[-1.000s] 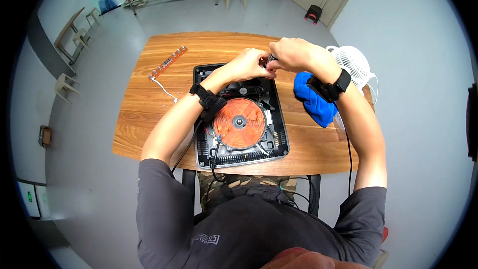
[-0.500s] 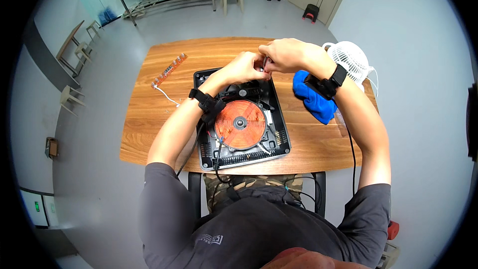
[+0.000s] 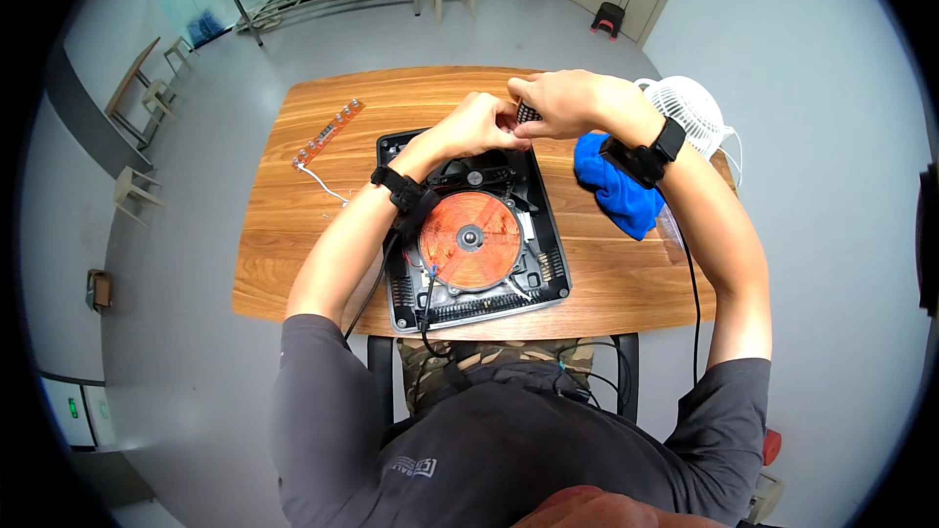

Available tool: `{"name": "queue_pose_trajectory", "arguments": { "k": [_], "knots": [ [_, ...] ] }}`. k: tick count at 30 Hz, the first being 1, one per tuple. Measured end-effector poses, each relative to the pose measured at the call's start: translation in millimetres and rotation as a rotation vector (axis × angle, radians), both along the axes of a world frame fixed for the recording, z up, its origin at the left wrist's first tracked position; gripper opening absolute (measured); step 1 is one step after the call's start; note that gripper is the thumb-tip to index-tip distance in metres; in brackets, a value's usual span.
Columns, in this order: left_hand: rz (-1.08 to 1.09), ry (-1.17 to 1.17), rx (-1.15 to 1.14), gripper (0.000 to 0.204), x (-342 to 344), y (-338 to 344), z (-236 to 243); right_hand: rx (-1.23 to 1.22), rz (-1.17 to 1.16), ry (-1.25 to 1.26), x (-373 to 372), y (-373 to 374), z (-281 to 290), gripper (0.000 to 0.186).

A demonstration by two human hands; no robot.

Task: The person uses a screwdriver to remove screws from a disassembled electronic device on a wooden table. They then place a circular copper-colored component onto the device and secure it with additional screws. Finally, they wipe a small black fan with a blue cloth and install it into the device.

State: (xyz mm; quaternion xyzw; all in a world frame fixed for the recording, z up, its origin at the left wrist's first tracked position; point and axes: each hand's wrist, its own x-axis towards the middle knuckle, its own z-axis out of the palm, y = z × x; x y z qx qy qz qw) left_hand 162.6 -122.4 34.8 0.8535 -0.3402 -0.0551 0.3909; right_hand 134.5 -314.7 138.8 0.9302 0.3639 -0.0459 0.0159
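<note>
An opened induction cooker (image 3: 558, 264) lies on the table in front of me, its round copper coil (image 3: 469, 240) bare in the black casing. Over its far edge both my hands meet. My right hand (image 3: 559, 104) is closed round a small black piece with a pale dotted pattern (image 3: 528, 113); its kind is not clear. The fingers of my left hand (image 3: 481, 125) are pinched together right beside it. What they hold, if anything, is hidden behind them. A black fan-like part (image 3: 476, 177) sits in the casing beyond the coil.
A narrow orange circuit board (image 3: 329, 134) with a white cable lies at the far left of the wooden table (image 3: 284, 235). On the right are a crumpled blue cloth (image 3: 616, 191) and a white fan (image 3: 688, 112). A black power cord (image 3: 426, 318) leaves the casing's near side.
My right hand has turned slightly, so more of the black dotted piece shows. Both hands stay together at the casing's far edge. The view has shifted a little.
</note>
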Motion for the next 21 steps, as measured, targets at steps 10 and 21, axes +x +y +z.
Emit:
{"name": "queue_pose_trajectory", "arguments": {
  "k": [10,21],
  "knots": [
    [-0.070,0.048,-0.110,0.033,-1,5,-10,-0.084,-0.001,0.083,9,12,4,0.051],
    [-0.034,-0.116,0.058,0.037,5,85,-3,0.036,-0.052,-0.011,10,6,-10,0.043]
  ]
}}
